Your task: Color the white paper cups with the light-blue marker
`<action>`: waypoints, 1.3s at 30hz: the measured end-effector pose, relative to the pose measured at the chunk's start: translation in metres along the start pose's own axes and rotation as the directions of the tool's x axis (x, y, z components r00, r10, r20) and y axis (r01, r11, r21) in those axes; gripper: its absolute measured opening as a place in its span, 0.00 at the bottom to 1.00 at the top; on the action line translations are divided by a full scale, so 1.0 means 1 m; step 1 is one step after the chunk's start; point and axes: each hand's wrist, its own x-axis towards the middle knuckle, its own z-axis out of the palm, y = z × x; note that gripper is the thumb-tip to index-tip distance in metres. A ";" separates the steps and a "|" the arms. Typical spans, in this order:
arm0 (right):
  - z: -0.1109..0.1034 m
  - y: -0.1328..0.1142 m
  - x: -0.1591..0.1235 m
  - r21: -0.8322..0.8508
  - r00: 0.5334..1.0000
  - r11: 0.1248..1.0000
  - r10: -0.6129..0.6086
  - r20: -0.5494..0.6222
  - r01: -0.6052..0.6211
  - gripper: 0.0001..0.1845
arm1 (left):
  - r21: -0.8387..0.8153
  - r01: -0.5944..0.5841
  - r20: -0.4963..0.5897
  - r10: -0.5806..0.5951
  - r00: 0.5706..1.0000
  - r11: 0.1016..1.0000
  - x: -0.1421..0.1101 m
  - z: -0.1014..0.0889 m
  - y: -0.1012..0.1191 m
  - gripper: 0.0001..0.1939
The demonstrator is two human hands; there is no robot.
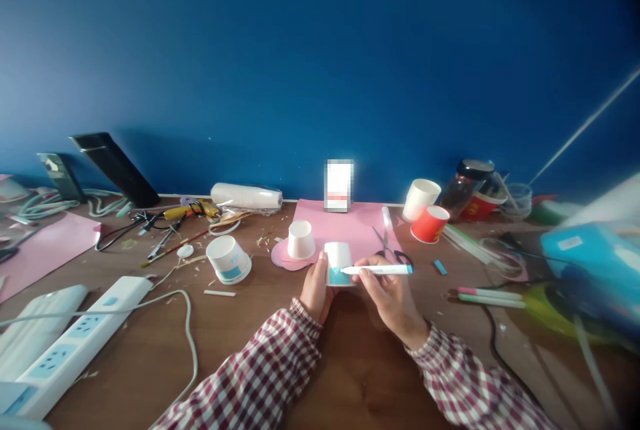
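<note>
My left hand [315,288] is wrapped round the side of a white paper cup [338,253], which has a light-blue coloured patch low on its wall. In my right hand [389,300] is a white marker [387,270] with a light-blue end. Its tip meets or nearly meets the blue patch; I cannot tell which. Just left of my hands, an upside-down white paper cup [301,242] stands on a round pink paper piece [280,255]. Farther left is a second upturned cup [226,258] with blue marks. Black-handled scissors [387,251] lie beyond my right hand.
Pink paper [313,213] lies at the back under a lit phone-like screen [339,187]. A red cup [430,223], a white cup [421,199] and a dark-lidded jar [465,187] stand right. A power strip [85,343] and cable [189,330] occupy the left. More markers [493,298] lie right.
</note>
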 end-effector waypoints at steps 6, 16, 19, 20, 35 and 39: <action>0.000 0.001 0.000 0.019 0.999 1.000 0.016 0.029 -0.016 0.11 | 0.014 -0.005 0.025 0.005 1.000 1.000 0.001 0.000 -0.001 0.28; 0.001 0.000 -0.001 0.008 1.000 1.000 0.003 -0.007 -0.003 0.12 | 0.025 -0.016 -0.006 0.016 1.000 1.000 0.000 0.000 -0.002 0.28; 0.001 -0.001 -0.001 0.011 1.000 1.000 0.016 0.000 -0.016 0.12 | 0.028 -0.012 -0.011 0.012 1.000 1.000 0.000 0.000 -0.002 0.29; 0.001 -0.001 -0.001 0.009 1.000 1.000 0.020 0.009 -0.020 0.12 | 0.036 -0.010 -0.013 0.011 1.000 0.999 0.000 0.000 -0.003 0.29; 0.000 -0.002 -0.001 -0.030 0.999 1.000 0.004 -0.036 -0.005 0.11 | 0.042 -0.026 -0.029 0.027 0.999 0.999 0.000 -0.001 -0.004 0.28; 0.000 -0.002 0.000 -0.046 0.998 0.999 -0.012 -0.058 0.010 0.11 | 0.032 -0.019 -0.035 0.020 0.999 0.999 0.001 -0.001 -0.004 0.29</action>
